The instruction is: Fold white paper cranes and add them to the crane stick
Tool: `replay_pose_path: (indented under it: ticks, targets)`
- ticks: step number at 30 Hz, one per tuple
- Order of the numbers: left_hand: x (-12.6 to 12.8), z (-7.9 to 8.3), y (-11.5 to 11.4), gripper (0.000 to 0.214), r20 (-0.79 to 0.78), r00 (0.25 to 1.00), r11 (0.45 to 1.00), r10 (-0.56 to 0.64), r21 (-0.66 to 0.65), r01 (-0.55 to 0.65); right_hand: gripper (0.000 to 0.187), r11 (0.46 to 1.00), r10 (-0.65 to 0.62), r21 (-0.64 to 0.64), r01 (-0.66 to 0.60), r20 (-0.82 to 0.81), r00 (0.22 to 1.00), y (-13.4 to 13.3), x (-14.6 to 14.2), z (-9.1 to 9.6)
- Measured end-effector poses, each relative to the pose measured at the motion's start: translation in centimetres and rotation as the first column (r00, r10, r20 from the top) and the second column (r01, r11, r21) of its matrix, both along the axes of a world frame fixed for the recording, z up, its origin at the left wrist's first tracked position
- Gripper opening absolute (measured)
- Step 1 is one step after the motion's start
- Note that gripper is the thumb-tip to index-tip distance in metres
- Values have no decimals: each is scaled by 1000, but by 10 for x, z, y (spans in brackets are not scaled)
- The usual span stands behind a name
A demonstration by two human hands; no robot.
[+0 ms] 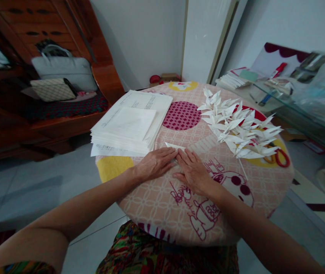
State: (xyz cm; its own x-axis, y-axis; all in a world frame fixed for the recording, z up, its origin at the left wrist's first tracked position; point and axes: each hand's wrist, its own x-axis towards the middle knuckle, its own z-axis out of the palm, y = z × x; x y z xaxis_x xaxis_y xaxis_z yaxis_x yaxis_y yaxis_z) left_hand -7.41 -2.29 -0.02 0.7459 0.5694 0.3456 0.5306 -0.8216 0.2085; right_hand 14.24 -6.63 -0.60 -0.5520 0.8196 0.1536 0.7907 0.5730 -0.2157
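Observation:
At the middle of the round table, a small folded piece of white paper (175,145) lies mostly under my fingertips. My left hand (157,163) is flat, its fingers stretched out together and pressing on the paper's near side. From the right, my right hand (193,170) rests its extended fingers on the same paper, with the thumb apart. The two hands' fingertips nearly meet. Beyond my left hand sits a stack of white paper (122,127), some sheets printed, with smaller cut sheets on top. Several folded paper cranes (236,123) are heaped to the right.
A patterned cloth (148,194) covers the table. Red-handled scissors (282,158) lie partly under the cranes at the right edge. Beyond is a glass shelf (302,110) with assorted items. A wooden bench (102,82) holding a grey bag (63,72) stands at the left.

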Motion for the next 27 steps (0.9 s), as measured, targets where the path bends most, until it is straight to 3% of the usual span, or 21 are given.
replay_pose_path:
  ticks: [14, 19, 22, 24, 27]
  targets:
    - [2, -4, 7, 42, -130, 989, 998, 67, 15, -66, 66, 1000, -11, -6, 11, 2, 1000, -1, 0, 1]
    - [1, 2, 11, 37, -161, 983, 996, 85, 15, -84, 68, 1000, 2, -13, -2, -1, 1000, 0, 1, 1]
    - [-1, 9, 24, 30, -33, 992, 992, 121, -32, -122, 68, 1000, 0, -21, 0, 5, 1000, 1, 1, 1]
    - [3, 10, 36, 30, 132, 963, 971, 237, -62, -230, 68, 1000, -1, -24, 1, 14, 1000, 1, 1, 2]
    - [16, 6, 48, 31, 182, 972, 986, 149, -99, -132, 69, 1000, 2, -30, -1, 22, 1000, 2, 0, 2]
